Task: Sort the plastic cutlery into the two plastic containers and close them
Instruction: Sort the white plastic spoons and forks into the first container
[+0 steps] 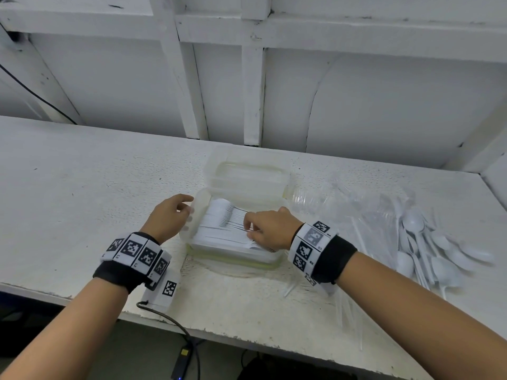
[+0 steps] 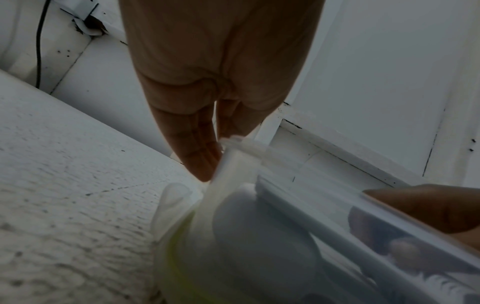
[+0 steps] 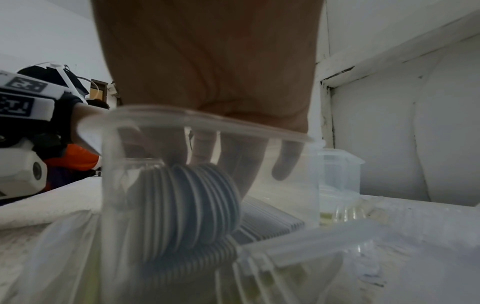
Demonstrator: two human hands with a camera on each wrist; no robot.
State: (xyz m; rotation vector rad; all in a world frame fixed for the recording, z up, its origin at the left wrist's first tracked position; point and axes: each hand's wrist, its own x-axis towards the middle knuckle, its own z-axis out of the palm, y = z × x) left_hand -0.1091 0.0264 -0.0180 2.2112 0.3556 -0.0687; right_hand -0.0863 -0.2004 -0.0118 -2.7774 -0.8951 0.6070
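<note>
A clear plastic container (image 1: 233,257) stands in the middle of the white table, with a packed row of white spoons (image 1: 219,223) inside. My left hand (image 1: 189,209) grips its left end wall, thumb over the top; the left wrist view shows that hand (image 2: 205,144) at the container's rim (image 2: 233,162). My right hand (image 1: 249,233) reaches into the container and holds the spoon stack between thumb and fingers. In the right wrist view the fingers (image 3: 207,152) come down onto the spoon bowls (image 3: 197,205) behind the clear wall (image 3: 298,185). A second clear container (image 1: 247,171) stands just behind.
A loose pile of white spoons (image 1: 428,250) lies at the right on crumpled clear plastic wrap (image 1: 329,201). A lid with a yellow-green seal (image 1: 236,266) lies under the near container. The table's front edge (image 1: 219,333) is close; a white wall runs behind.
</note>
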